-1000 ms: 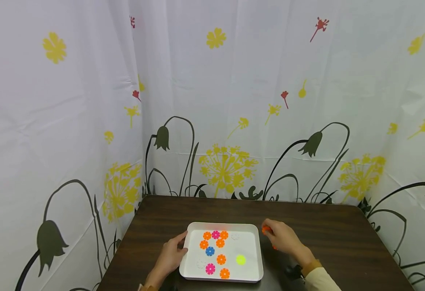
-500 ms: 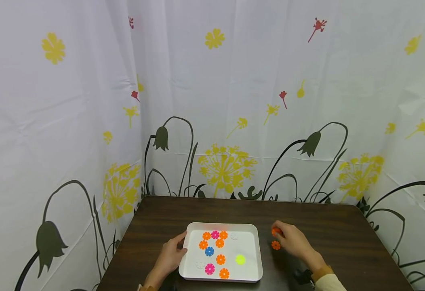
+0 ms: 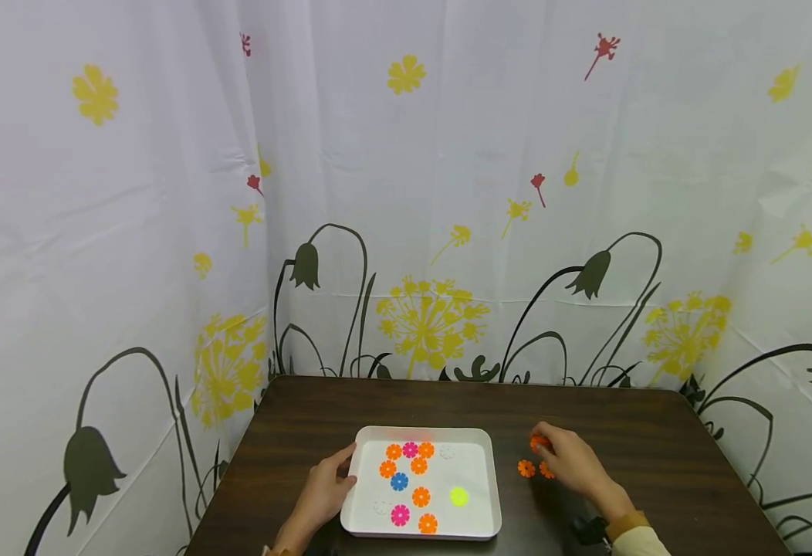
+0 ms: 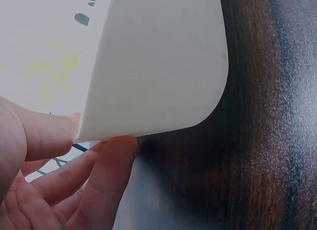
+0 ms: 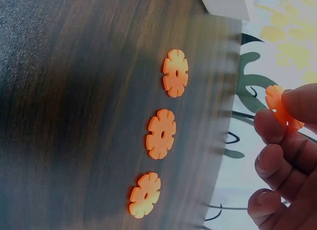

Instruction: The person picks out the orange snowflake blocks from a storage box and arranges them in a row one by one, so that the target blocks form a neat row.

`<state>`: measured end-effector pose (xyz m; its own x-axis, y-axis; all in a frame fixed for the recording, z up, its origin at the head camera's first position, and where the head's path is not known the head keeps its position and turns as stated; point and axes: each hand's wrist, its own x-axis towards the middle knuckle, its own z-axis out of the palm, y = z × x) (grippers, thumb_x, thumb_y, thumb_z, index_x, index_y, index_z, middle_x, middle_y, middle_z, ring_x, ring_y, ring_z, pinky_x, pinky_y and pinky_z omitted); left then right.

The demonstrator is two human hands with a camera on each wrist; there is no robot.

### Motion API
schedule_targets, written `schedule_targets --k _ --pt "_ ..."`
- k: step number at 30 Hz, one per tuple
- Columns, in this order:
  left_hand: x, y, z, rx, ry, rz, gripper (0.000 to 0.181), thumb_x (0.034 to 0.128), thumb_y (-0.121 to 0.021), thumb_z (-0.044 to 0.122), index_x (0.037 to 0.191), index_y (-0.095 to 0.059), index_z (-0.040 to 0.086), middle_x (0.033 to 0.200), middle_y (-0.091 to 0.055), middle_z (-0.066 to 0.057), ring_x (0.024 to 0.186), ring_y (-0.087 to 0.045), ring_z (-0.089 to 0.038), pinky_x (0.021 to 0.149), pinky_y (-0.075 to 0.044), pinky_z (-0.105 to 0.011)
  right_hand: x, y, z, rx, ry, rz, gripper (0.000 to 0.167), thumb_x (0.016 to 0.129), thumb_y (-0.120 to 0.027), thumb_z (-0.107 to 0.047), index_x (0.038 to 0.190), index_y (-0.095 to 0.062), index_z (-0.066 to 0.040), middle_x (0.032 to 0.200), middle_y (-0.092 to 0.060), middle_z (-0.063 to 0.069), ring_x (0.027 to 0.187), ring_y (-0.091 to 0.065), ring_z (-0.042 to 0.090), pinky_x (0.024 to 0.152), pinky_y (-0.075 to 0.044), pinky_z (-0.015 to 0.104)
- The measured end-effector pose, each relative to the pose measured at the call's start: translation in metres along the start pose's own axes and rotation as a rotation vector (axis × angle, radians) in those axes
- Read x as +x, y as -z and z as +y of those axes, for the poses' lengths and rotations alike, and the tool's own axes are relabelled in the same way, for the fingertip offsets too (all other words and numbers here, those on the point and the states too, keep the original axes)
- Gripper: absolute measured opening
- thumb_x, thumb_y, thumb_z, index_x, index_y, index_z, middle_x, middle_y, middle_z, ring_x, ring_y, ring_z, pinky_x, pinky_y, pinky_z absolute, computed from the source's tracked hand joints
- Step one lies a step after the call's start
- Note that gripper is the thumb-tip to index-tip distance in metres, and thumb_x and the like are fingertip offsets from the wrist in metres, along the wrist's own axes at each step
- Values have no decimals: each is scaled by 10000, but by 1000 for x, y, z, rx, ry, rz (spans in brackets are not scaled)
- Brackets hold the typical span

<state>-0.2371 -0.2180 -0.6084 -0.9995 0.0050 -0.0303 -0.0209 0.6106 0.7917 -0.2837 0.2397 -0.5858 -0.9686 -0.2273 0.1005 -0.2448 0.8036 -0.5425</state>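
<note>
My left hand (image 3: 324, 488) grips the left rim of a white tray (image 3: 489, 494), thumb on one side and fingers on the other; the left wrist view shows the tray wall (image 4: 158, 66) close up. Several flower-shaped plastic discs lie in the tray: orange (image 3: 421, 496), pink (image 3: 400, 515), blue (image 3: 399, 481), yellow (image 3: 458, 496) and clear ones. My right hand (image 3: 576, 463) pinches an orange flower disc (image 5: 275, 100) between thumb and index finger, above the table. Three more orange discs (image 5: 161, 134) lie in a row under it; the head view shows only two (image 3: 526, 469).
The dark wood-grain table (image 3: 628, 440) reaches back to a white curtain (image 3: 475, 154) printed with flowers. Right of the tray, the loose orange discs lie on the tabletop. A dark wrist device (image 3: 589, 530) sits on my right wrist.
My right hand has moved to the right, and orange discs it covered before now show on the table. It still holds an orange disc. The left hand keeps its grip on the tray.
</note>
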Motion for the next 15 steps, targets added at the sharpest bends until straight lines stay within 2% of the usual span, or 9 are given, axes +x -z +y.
schedule_targets --k 9,15 --pt "-1 -1 0 -8 -9 -4 590 917 -706 -77 1485 -551 -68 1201 -722 -305 844 -746 -240 711 -633 -399 -6 6 11 28 -38 -10 109 1018 -686 -112 1120 -716 -137 917 -722 -32 717 -596 54 612 -485 276" --pt "-1 -1 -2 -27 -14 -3 591 917 -699 -80 1488 -546 -69 1227 -709 -324 848 -749 -250 712 -633 -399 -11 9 24 57 -85 -20 162 1017 -675 -92 1174 -712 -94 917 -731 17 724 -603 108 624 -493 305"
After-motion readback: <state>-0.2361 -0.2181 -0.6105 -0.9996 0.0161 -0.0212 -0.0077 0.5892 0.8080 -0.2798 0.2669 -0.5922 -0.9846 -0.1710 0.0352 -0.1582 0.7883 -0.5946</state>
